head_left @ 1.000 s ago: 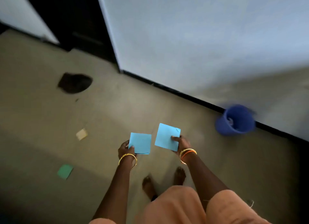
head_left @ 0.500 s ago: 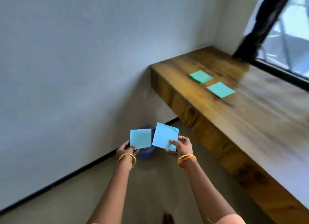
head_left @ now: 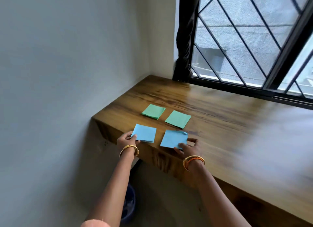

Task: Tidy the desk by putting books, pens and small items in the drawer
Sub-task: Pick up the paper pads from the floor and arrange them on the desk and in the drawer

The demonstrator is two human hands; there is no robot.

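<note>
Left hand: my left hand [head_left: 127,140], lower centre of the frame, pinches the near-left corner of the left blue note pad [head_left: 144,133], thumb on top.
Left blue note pad: it sits at the desk's front edge, its near side overhanging the edge slightly.
Right hand: my right hand [head_left: 187,148] grasps the right blue note pad [head_left: 174,139] at its near-right corner, thumb on the paper, the other fingers spread beside it.
Right blue note pad: it lies on the desk [head_left: 220,118] just inside the front edge, one far corner curled up.
Green pads: two green note pads, left one [head_left: 153,111] and right one [head_left: 178,119], lie flat behind the blue ones, apart from each other and from them.
Desk edges: the left end meets the wall [head_left: 67,65]; the back runs under the barred window [head_left: 254,40], upper right.
Open room: bare wood stretches right of all four pads.
Below: a blue bin [head_left: 129,204] stands on the floor under my left forearm.
</note>
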